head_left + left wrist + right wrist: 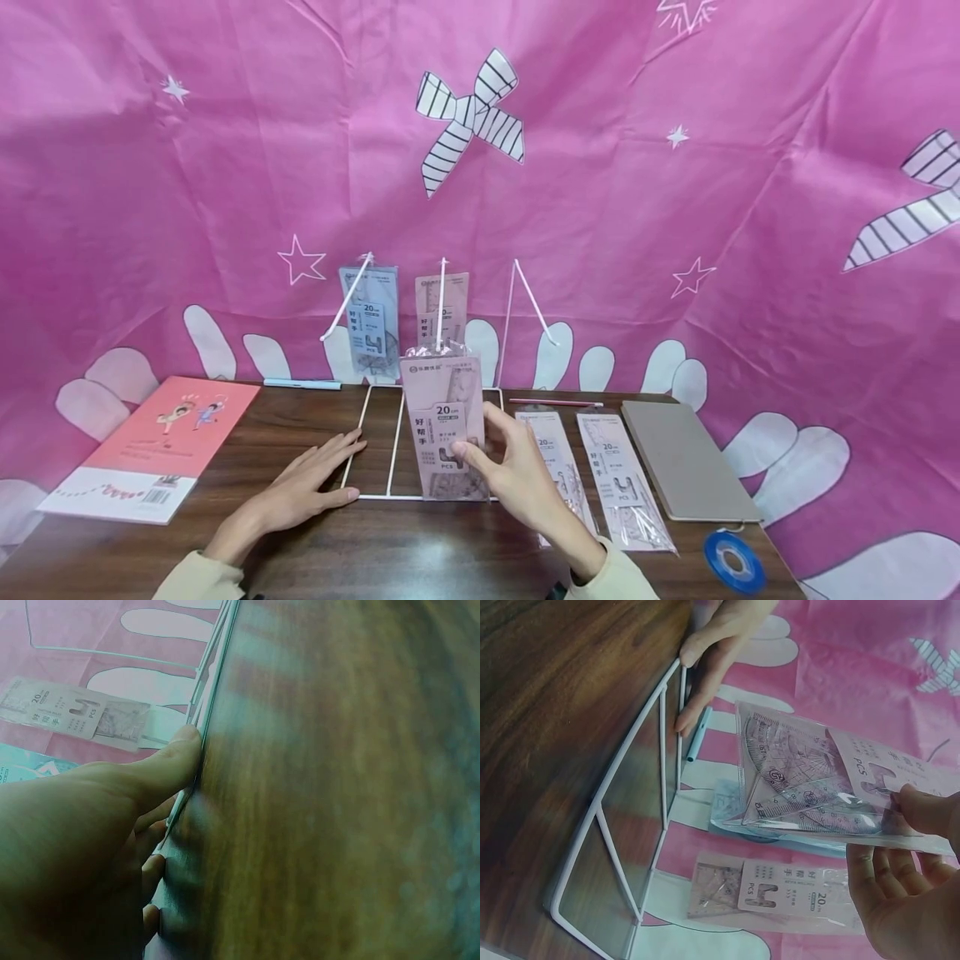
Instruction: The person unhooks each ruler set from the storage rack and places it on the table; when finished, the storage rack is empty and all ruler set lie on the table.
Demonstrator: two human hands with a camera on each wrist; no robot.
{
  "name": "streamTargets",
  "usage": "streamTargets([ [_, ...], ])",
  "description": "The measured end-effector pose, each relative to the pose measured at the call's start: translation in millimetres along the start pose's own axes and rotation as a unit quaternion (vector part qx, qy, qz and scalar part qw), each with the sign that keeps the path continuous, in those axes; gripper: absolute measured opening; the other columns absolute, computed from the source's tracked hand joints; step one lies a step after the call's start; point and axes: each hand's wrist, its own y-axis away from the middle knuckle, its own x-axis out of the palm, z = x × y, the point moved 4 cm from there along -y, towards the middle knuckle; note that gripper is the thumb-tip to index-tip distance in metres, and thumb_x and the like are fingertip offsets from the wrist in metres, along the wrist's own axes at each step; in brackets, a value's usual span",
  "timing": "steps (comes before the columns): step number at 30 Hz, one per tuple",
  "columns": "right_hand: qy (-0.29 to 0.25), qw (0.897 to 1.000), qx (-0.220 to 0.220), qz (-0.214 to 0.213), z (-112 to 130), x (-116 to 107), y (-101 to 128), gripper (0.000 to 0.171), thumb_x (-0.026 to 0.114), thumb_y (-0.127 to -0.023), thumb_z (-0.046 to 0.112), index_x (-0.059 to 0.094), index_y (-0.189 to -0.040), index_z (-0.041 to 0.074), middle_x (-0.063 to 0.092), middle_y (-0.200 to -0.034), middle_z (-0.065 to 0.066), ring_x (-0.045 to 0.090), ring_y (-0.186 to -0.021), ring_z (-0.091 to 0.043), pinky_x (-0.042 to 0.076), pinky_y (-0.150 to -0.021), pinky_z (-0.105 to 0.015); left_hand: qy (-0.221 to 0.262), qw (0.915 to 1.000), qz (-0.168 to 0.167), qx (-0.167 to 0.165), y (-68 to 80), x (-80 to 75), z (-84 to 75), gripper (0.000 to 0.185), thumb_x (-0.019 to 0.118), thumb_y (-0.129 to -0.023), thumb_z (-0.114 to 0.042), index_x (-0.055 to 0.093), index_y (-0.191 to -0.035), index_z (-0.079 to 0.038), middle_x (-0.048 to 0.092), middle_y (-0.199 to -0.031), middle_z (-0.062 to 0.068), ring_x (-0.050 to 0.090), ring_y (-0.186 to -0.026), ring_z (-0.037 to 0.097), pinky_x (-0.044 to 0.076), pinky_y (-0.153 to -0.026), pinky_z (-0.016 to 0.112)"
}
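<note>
Right hand [517, 475] pinches a pink ruler pack [444, 425] between thumb and fingers, holding it upright over the white wire rack [375, 454] on the table [420, 550]. Pack label reads "20cm" and "PCS", with Chinese characters; the wrist view shows a protractor and set squares inside.

Left hand [303, 492] lies flat, fingers spread and straight, thumb tip pressed against the rack's near left rail.

Beyond the right hand, two packs hang on the rack's pegs: one blue [370, 321], one pink [442, 310], both marked "20cm". Just right of the right hand, two more pink packs [615, 475] lie flat on the table. Five packs in all.

Further right: one grey notebook [686, 462], one blue tape roll [735, 562]. Left of the left hand: one pink book [153, 446]. Behind it, one blue pen [302, 384]. One red pencil [555, 402] beyond the flat packs.
</note>
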Motion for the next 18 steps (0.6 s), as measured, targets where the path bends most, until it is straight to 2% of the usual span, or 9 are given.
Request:
streamTargets([
  [6,0.009,1.0,-0.024,0.002,5,0,5,0.038,0.076,-0.094,0.009,0.066,-0.131,0.013,0.078,-0.115,-0.006,0.077,-0.099,-0.021,0.063,-0.085,-0.038,-0.01,0.9999,0.007,-0.006,0.8,-0.4,-0.1,0.067,0.07,-0.099,-0.038,0.05,-0.154,-0.004,0.04,-0.164,0.021,0.033,-0.149,0.052,0.022,-0.114,0.075],
  [11,0.022,0.999,-0.021,0.015,9,2,10,0.035,0.074,-0.097,0.013,0.067,-0.131,0.015,0.078,-0.115,-0.005,0.077,-0.098,-0.02,0.063,-0.083,-0.037,-0.004,0.9997,-0.016,0.017,1.1,2.3,6.8,0.067,0.072,-0.098,-0.036,0.052,-0.153,-0.005,0.042,-0.162,0.021,0.036,-0.146,0.055,0.023,-0.115,0.073],
  [13,0.022,0.999,-0.016,0.032,10,5,11,0.031,0.073,-0.098,0.015,0.067,-0.129,0.016,0.078,-0.115,-0.005,0.077,-0.098,-0.02,0.063,-0.082,-0.037,-0.008,0.9992,-0.029,0.026,1.0,4.8,12.3,0.066,0.073,-0.097,-0.037,0.053,-0.153,-0.008,0.043,-0.162,0.02,0.038,-0.144,0.055,0.024,-0.118,0.065],
  [15,0.028,0.998,-0.015,0.053,9,8,11,0.026,0.072,-0.099,0.017,0.067,-0.124,0.016,0.078,-0.113,-0.005,0.076,-0.096,-0.019,0.064,-0.08,-0.036,-0.007,0.999,-0.036,0.024,0.7,8.1,18.8,0.067,0.073,-0.097,-0.039,0.052,-0.154,-0.012,0.043,-0.163,0.017,0.038,-0.146,0.052,0.016,-0.126,0.049],
  [17,0.037,0.996,-0.02,0.079,8,13,10,0.023,0.073,-0.099,0.017,0.067,-0.12,0.015,0.078,-0.112,-0.005,0.076,-0.092,-0.017,0.064,-0.078,-0.035,-0.002,0.9993,-0.034,0.013,0.1,9.9,22.8,0.07,0.073,-0.096,-0.043,0.05,-0.156,-0.015,0.041,-0.164,0.016,0.035,-0.149,0.047,0.007,-0.127,0.031],
  [18,0.044,0.994,-0.024,0.093,7,16,9,0.023,0.073,-0.098,0.017,0.067,-0.12,0.016,0.078,-0.11,-0.004,0.076,-0.089,-0.015,0.064,-0.076,-0.034,-0.006,0.9993,-0.036,0.011,0.3,10.2,24.7,0.071,0.073,-0.096,-0.044,0.049,-0.157,-0.016,0.042,-0.164,0.015,0.035,-0.151,0.042,0.005,-0.123,0.021],
])
